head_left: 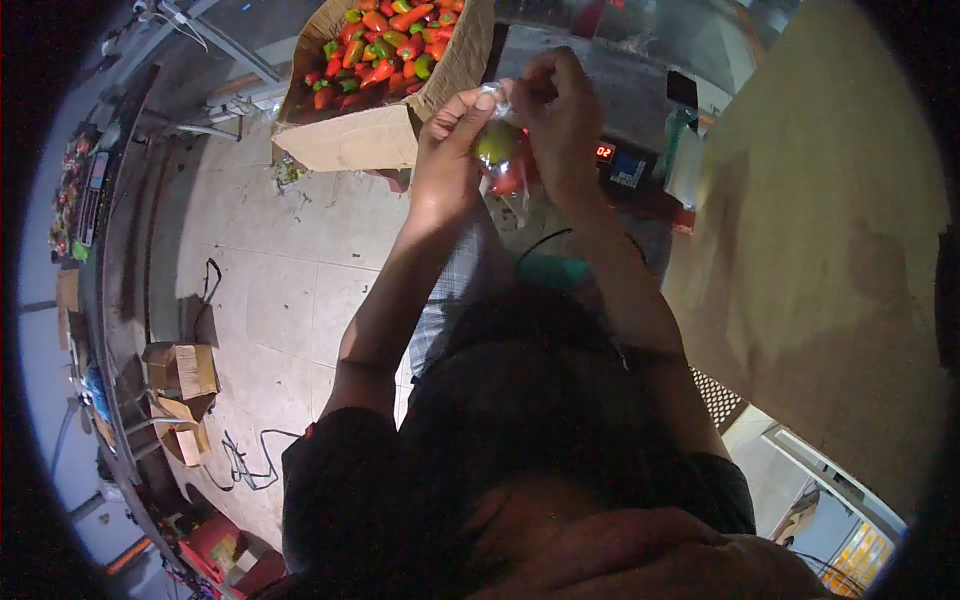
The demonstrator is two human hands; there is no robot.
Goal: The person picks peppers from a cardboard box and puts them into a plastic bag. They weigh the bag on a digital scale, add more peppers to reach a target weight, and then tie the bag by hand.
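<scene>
My left hand [455,145] is closed on the gathered top of a clear plastic bag [507,170], thumb and fingers pinched together. Green and red peppers show through the bag, which hangs between my hands. My right hand [562,115] is beside the bag's top with its fingers curled into a pinch; what they grip, if anything, is too small to make out. Just beyond my left hand stands an open cardboard box [350,146] full of red, orange and green peppers [385,50].
A scale [625,165] with a lit red display lies right of my hands, by a dark worktop [620,80]. A large tan board [820,260] takes up the right side. Small cartons [182,370] and a black cable [245,470] lie on the tiled floor [290,290] at left.
</scene>
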